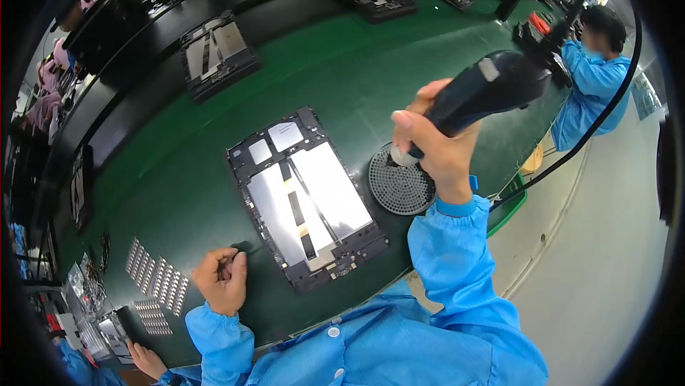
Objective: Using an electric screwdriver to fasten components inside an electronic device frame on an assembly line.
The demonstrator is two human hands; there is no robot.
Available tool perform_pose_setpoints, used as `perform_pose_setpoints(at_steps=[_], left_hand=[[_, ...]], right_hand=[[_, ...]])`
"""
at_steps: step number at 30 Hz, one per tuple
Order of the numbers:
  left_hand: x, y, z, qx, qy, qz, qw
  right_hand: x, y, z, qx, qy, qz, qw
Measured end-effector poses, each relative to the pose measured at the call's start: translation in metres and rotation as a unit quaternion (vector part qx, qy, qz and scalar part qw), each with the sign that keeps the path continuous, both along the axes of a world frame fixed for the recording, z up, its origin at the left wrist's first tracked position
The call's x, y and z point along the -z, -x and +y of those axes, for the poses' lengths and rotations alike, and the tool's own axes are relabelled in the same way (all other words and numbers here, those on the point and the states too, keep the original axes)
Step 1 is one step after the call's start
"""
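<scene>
In my right hand (449, 154) is a dark electric screwdriver (492, 86), gripped round its body with the tip end pointing down. That end is over a round grey screw tray (403, 190) full of small holes; whether it touches the tray I cannot tell. My left hand (222, 280) rests on the green bench with its fingers curled in; what they may hold is hidden. Between my hands lies an opened tablet (308, 197), its silver battery cells, dark frame and flat ribbon cable showing. Neither hand touches it.
Sheets of small metal parts (170, 286) lie left of my left hand, near another person's hand (146, 361). More opened tablets (217, 54) line the bench's far side. A black cable (596, 136) hangs at right, where a co-worker in blue (596, 79) sits.
</scene>
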State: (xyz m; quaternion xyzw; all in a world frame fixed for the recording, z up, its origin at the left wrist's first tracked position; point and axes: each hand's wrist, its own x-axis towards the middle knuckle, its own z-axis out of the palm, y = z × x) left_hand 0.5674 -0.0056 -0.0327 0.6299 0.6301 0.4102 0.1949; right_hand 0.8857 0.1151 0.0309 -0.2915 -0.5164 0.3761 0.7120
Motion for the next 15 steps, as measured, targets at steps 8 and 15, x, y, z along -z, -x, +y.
perform_pose_setpoints(at_steps=[8,15], left_hand=[[0.007,-0.006,0.013,0.045,-0.020,-0.004,0.999],[0.007,-0.004,0.013,0.066,-0.046,0.004,0.997]], right_hand=[[0.011,0.007,0.010,-0.005,0.051,-0.042,0.998],[0.014,0.010,0.014,0.007,0.059,-0.054,0.997]])
